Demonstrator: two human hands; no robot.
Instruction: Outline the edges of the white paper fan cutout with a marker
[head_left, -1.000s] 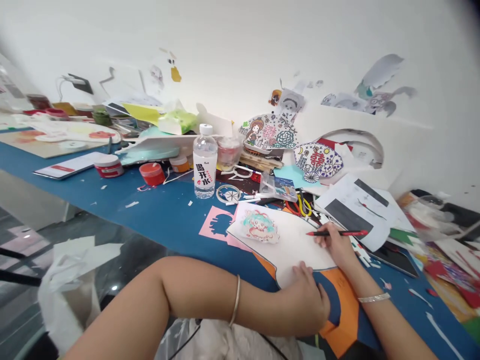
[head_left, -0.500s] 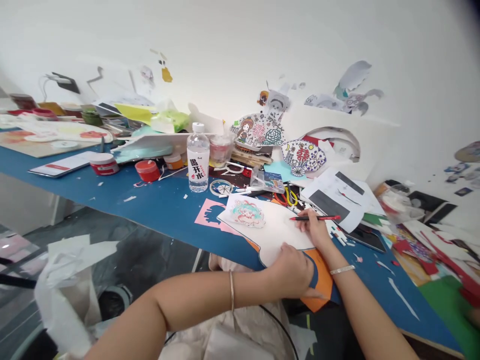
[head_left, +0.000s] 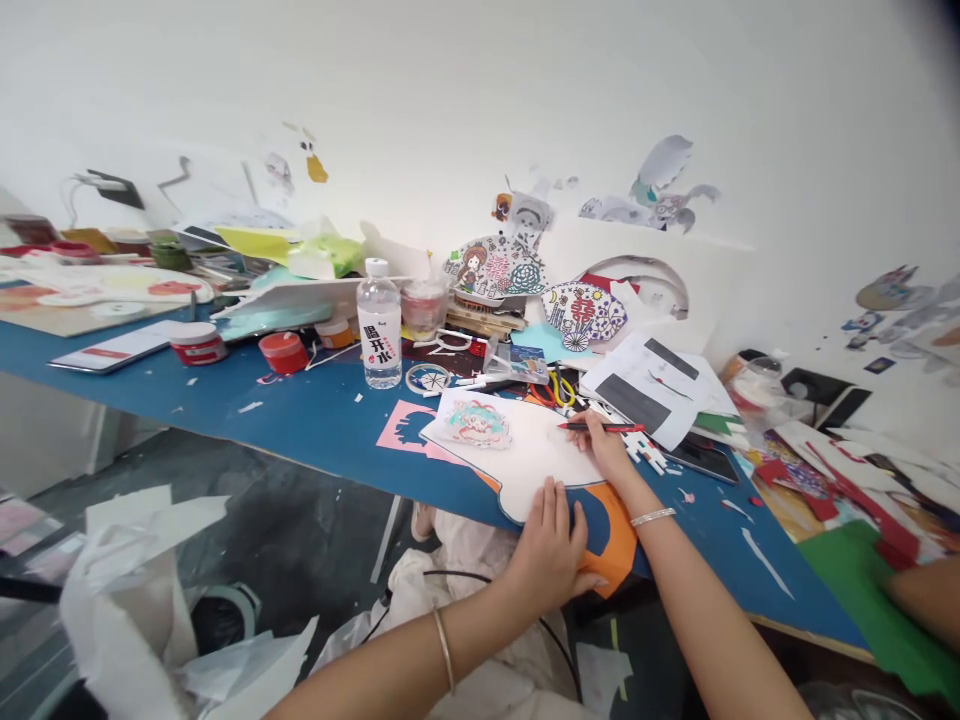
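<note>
A white cut-out board [head_left: 540, 450] with a dark outline lies on the table's front edge, over an orange sheet [head_left: 616, 560]. My left hand [head_left: 551, 540] rests flat on the board's near edge, its fingers stretched out. My right hand [head_left: 598, 440] grips a red and black pen [head_left: 619, 428] above the board's right part; the pen lies nearly level and points left. A sheet with a coloured cartoon drawing [head_left: 474, 422] covers the board's left end. Pink paper with a cut-out shape [head_left: 396, 428] lies beside it.
A water bottle [head_left: 381, 335] stands behind the drawing, with paint jars [head_left: 196, 345] further left. Scissors [head_left: 562, 388], decorated fan shapes [head_left: 583, 315] and printed sheets [head_left: 641, 385] crowd the back. A phone [head_left: 703, 458] lies at right. Another person's arm [head_left: 926, 600] shows at the right edge.
My left hand has turned on the board, and its fingers now stretch forward flat. My right hand still holds the pen over the same part. The whole view has shifted slightly.
</note>
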